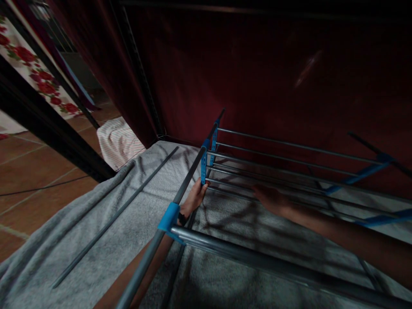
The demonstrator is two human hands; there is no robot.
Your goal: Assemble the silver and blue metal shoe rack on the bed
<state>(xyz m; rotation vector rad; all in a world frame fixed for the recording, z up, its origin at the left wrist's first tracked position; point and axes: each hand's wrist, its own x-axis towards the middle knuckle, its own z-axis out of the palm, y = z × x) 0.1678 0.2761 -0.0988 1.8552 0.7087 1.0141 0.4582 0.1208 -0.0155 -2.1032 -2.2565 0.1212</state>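
Note:
A metal rack (289, 148) with grey rods and blue plastic connectors stands over a grey towel-like cloth (96, 223). My left hand (195, 198) reaches under the rack's left side rail, its fingers closed round the lower end of a blue connector (203, 165). My right hand (270, 198) stretches in from the right under the rods, blurred, lying near one of the thin cross rods (234, 182). Whether it grips a rod I cannot make out. A second blue joint (169, 216) sits on the near corner of the rail.
A loose grey rod (119, 214) lies on the cloth to the left. A dark red wall or panel (273, 68) rises right behind the rack. Tiled floor (35, 171), a striped cloth bundle (117, 141) and a dark beam (48, 124) are at the left.

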